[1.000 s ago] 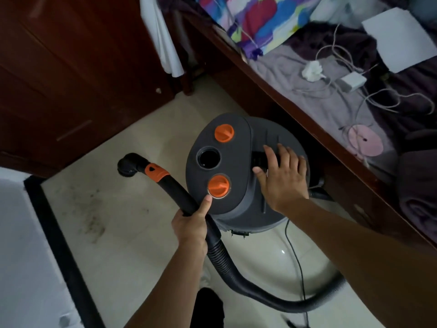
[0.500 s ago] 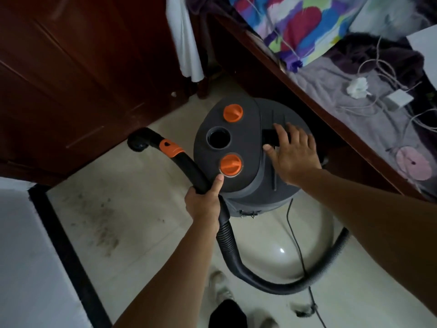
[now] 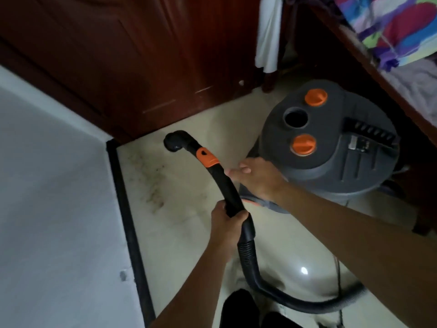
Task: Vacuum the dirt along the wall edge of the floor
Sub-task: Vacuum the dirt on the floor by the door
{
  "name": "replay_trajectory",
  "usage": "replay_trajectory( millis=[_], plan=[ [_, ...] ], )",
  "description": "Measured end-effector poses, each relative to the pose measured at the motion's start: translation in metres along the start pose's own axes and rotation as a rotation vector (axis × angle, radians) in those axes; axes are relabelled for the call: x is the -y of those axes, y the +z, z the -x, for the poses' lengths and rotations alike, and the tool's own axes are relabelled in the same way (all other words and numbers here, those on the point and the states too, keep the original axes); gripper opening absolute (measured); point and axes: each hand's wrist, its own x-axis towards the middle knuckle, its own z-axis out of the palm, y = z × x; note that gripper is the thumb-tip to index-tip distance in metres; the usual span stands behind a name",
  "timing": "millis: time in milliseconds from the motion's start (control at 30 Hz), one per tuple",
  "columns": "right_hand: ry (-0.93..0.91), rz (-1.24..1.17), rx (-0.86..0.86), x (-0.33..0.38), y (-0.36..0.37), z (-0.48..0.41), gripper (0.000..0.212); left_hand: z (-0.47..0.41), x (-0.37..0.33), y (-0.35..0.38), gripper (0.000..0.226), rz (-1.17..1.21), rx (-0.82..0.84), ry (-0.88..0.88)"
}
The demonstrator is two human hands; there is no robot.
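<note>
One grey drum-shaped plastic vacuum cleaner (image 3: 331,166) stands on the cream tiled floor (image 3: 189,235), with two round orange knobs (image 3: 316,97) and one open round port (image 3: 296,117) on its lid. One black curved rigid wand (image 3: 222,183) carries a single orange collar (image 3: 208,159) and continues into one black ribbed hose (image 3: 248,259) that loops back to the right.

The wand's long axis runs from the near hand away and leftward. Its bent nozzle (image 3: 175,142) faces down at the floor, near the corner where the dark red-brown wooden cabinet (image 3: 142,55) meets the black skirting strip (image 3: 127,221) of the white wall (image 3: 59,209). One patch of dark speckled dirt (image 3: 153,188) lies beside the skirting, just short of the nozzle.

The left hand (image 3: 227,226) is wrapped round the wand's lower end. The right hand (image 3: 257,179) is loosely spread and holds nothing; its fingertips lie just beside the wand, contact unclear.
</note>
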Motion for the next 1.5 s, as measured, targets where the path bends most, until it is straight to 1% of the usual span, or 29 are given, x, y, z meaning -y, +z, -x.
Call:
replay_trajectory(
  millis=[33,67,100,167,233,300,367,467,567,667,800,867,933,1033,1133,1200,1267,1367,1400,1433,1500],
  plan=[
    [0.053,-0.048,0.077,0.001,0.016,-0.005,0.053,0.003,0.01,-0.006,0.022,-0.009,0.006,0.018],
    [0.081,-0.079,0.138,0.002,0.032,-0.009,0.055,0.005,0.019,-0.011,0.024,-0.019,0.008,0.036],
    [0.092,-0.091,0.175,0.003,0.046,-0.012,0.052,0.005,0.028,-0.016,0.025,-0.031,0.009,0.051],
    [0.084,-0.072,0.181,0.003,0.071,-0.017,0.047,0.001,0.041,-0.027,0.027,-0.051,0.006,0.084],
    [0.03,-0.01,0.133,0.001,0.088,-0.025,0.04,-0.008,0.053,-0.039,0.034,-0.038,0.012,0.112],
    [-0.019,0.035,0.063,-0.001,0.098,-0.037,0.03,-0.019,0.068,-0.052,0.047,-0.03,0.015,0.113],
    [-0.042,0.099,-0.026,-0.005,0.109,-0.052,0.021,-0.029,0.091,-0.07,0.051,-0.08,0.009,0.108],
    [-0.061,0.168,-0.171,-0.026,0.137,-0.075,0.03,-0.052,0.147,-0.104,0.047,-0.246,0.026,0.101],
    [-0.08,0.324,-0.192,-0.07,0.183,-0.095,0.033,-0.09,0.216,-0.137,0.044,-0.413,0.026,0.064],
    [-0.022,0.454,-0.208,-0.134,0.232,-0.116,0.033,-0.137,0.284,-0.159,0.04,-0.546,0.013,0.004],
    [0.072,0.538,-0.143,-0.225,0.288,-0.146,0.043,-0.213,0.359,-0.182,0.039,-0.725,-0.016,-0.036],
    [0.109,0.571,-0.174,-0.268,0.308,-0.151,0.048,-0.255,0.388,-0.193,0.039,-0.812,-0.05,-0.034],
    [0.091,0.525,-0.226,-0.305,0.324,-0.154,0.05,-0.292,0.411,-0.203,0.04,-0.891,-0.103,-0.022],
    [0.042,0.461,-0.262,-0.341,0.334,-0.16,0.052,-0.334,0.434,-0.218,0.042,-0.969,-0.181,0.063],
    [-0.009,0.423,-0.282,-0.36,0.335,-0.165,0.055,-0.362,0.448,-0.239,0.044,-1.072,-0.264,0.159],
    [-0.056,0.392,-0.263,-0.365,0.341,-0.163,0.049,-0.377,0.458,-0.254,0.039,-1.141,-0.315,0.227],
    [-0.121,0.388,-0.205,-0.37,0.359,-0.16,0.04,-0.389,0.47,-0.264,0.033,-1.163,-0.378,0.263],
    [-0.197,0.399,-0.168,-0.373,0.387,-0.167,0.037,-0.406,0.475,-0.272,0.035,-1.15,-0.422,0.306],
    [-0.194,0.389,-0.201,-0.367,0.39,-0.172,0.036,-0.406,0.47,-0.276,0.032,-1.161,-0.432,0.31],
    [-0.162,0.369,-0.25,-0.359,0.391,-0.175,0.034,-0.405,0.465,-0.281,0.03,-1.18,-0.403,0.288],
    [-0.064,0.34,-0.327,-0.342,0.391,-0.176,0.033,-0.397,0.459,-0.287,0.026,-1.149,-0.357,0.209]
  ],
)
